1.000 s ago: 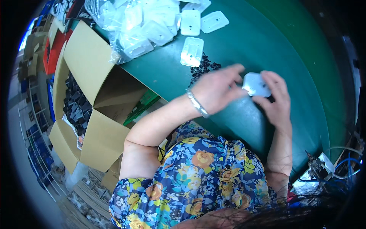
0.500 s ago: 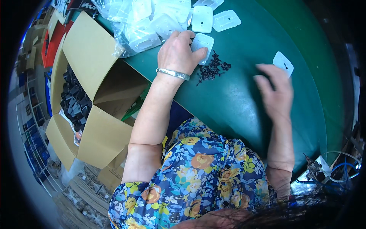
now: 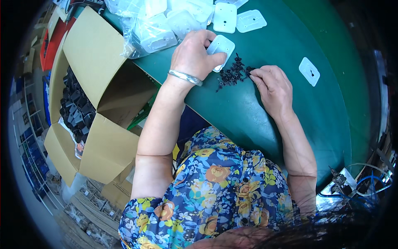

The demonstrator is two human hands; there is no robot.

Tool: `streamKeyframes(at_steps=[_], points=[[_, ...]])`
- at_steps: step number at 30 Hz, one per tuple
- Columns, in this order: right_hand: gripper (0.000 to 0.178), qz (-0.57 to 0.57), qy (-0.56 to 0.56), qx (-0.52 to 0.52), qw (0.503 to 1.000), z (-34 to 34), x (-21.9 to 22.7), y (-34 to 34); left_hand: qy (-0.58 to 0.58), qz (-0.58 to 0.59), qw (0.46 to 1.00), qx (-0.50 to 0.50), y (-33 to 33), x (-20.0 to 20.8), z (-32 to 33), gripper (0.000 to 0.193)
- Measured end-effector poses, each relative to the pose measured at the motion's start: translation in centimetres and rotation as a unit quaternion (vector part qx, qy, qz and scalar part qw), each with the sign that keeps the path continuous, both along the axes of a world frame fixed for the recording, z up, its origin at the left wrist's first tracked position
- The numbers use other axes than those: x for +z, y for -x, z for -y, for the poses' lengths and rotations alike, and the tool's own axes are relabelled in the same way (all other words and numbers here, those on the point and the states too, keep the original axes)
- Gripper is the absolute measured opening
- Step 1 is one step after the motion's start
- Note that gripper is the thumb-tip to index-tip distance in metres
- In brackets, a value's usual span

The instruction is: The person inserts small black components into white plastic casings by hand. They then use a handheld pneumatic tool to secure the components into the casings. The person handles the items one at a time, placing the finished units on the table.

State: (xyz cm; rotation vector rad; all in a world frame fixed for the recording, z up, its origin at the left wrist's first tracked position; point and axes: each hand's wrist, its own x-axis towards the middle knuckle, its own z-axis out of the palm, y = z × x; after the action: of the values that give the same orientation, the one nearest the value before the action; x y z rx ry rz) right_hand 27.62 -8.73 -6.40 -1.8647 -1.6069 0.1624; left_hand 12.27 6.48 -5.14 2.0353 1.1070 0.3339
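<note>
The person's left hand [image 3: 194,54] rests on the green bench [image 3: 265,124], its grip closed on a white plastic plate [image 3: 222,49] by the plate's near edge, beside a clear bag of similar white parts [image 3: 149,29]. The right hand [image 3: 271,85] lies just right of a small pile of black screws [image 3: 233,74], its fingertips [image 3: 253,74] pinched together at the pile's edge, though whether a screw is caught between them cannot be told. Another white plate [image 3: 309,71] lies apart on the bench to the right, two more plates [image 3: 238,18] lie at the far edge, and an open cardboard box [image 3: 83,112] of dark parts stands left of the bench.
</note>
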Motion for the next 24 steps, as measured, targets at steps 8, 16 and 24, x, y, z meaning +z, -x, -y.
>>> streamKeyframes(at_steps=[8, 16, 24], points=[[0.01, -0.2, -0.028, -0.106, 0.974, 3.2, 2.8, 0.4, 0.245, 0.311, 0.915, 0.078, 1.1, 2.1, 2.9, 0.032], [0.014, -0.229, -0.121, -0.098, 0.961, 5.0, 2.9, 3.0, 0.486, 0.454, 0.738, 0.117, -1.9, 0.9, 11.1, 0.034], [0.015, -0.149, -0.131, -0.132, 0.971, 6.9, 1.5, 2.0, 0.523, 0.34, 0.781, 0.022, -0.9, 1.3, 11.1, 0.019]])
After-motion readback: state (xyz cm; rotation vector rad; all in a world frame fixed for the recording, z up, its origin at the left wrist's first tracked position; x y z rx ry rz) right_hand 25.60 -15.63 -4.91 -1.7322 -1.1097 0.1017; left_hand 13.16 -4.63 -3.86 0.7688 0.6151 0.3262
